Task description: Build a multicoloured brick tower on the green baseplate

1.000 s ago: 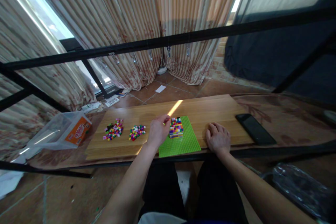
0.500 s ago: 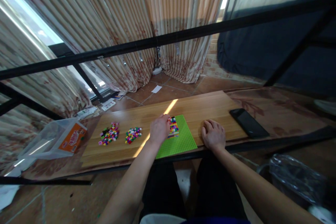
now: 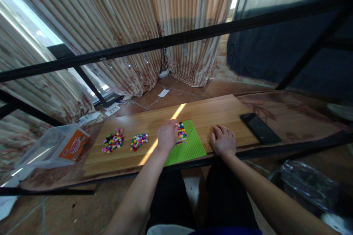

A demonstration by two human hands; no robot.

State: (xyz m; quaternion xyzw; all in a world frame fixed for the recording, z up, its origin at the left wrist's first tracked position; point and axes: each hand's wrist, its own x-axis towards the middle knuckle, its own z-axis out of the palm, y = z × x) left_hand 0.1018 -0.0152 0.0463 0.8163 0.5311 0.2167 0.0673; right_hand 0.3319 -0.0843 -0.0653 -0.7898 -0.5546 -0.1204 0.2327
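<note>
My left hand (image 3: 167, 135) reaches over the left part of a green studded baseplate (image 3: 191, 150). Its fingers are closed at the left side of a block of small multicoloured toy bricks (image 3: 182, 133) built on the plate. Whatever is between the fingertips is hidden by the hand. To the right of the plate, my right hand (image 3: 224, 141) rests palm down on the wooden board (image 3: 209, 110), fingers loosely bent and holding nothing. Two heaps of loose toy bricks lie to the left: a nearer heap (image 3: 139, 141) and a farther heap (image 3: 113, 140).
A black phone (image 3: 260, 128) lies at the board's right end. A clear plastic tub (image 3: 52, 145) with an orange label tips beside the left end. A black metal bar (image 3: 149, 45) crosses behind the board. A bin with a plastic liner (image 3: 307, 181) stands at lower right.
The whole view has shifted slightly. My left hand stays at the brick block and my right hand keeps resting on the board.
</note>
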